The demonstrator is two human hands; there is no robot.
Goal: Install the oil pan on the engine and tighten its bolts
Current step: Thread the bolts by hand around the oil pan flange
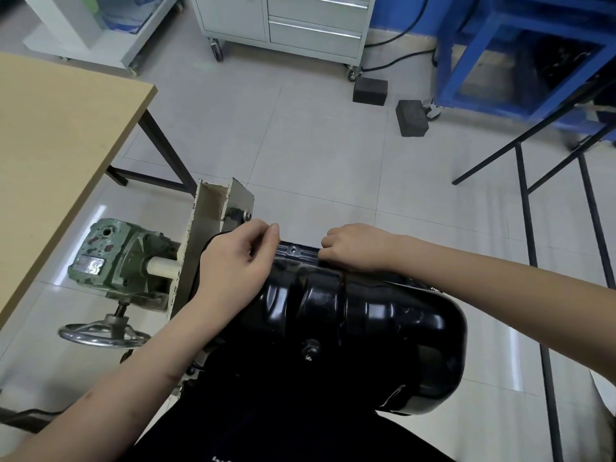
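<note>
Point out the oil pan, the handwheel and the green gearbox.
oil pan [360, 315]: head view, on its glossy black belly.
handwheel [103, 335]: head view, on the metal rim, lower left.
green gearbox [113, 258]: head view, on its painted housing beside the stand plate.

The tiled floor [316, 155] bears two dark blocks [370, 91], a wheeled cabinet [283, 25] and a wooden table [56, 135].

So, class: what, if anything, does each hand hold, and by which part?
Both hands are at the far flange of the glossy black metal oil pan. The right hand curls over its edge; what the left hand pinches cannot be told.
</note>
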